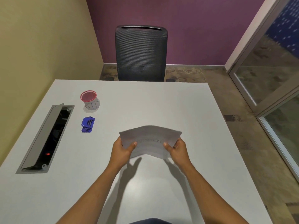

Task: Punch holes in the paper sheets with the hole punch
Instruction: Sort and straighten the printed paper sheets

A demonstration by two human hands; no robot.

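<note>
I hold a thin stack of white paper sheets (pixel 150 139) above the middle of the white table (pixel 186 110), bowed upward between both hands. My left hand (pixel 121 150) grips the stack's left edge, thumb on top. My right hand (pixel 177 148) grips its right edge the same way. A small blue hole punch (pixel 87 124) lies on the table to the left of the sheets, well apart from my left hand and untouched.
A small cup with a red mesh rim (pixel 89 100), lettered on its side, stands behind the punch. An open cable hatch (pixel 47 138) is set in the table's left side. A dark mesh chair (pixel 141 53) stands past the far edge. A glass partition (pixel 275 78) is at right.
</note>
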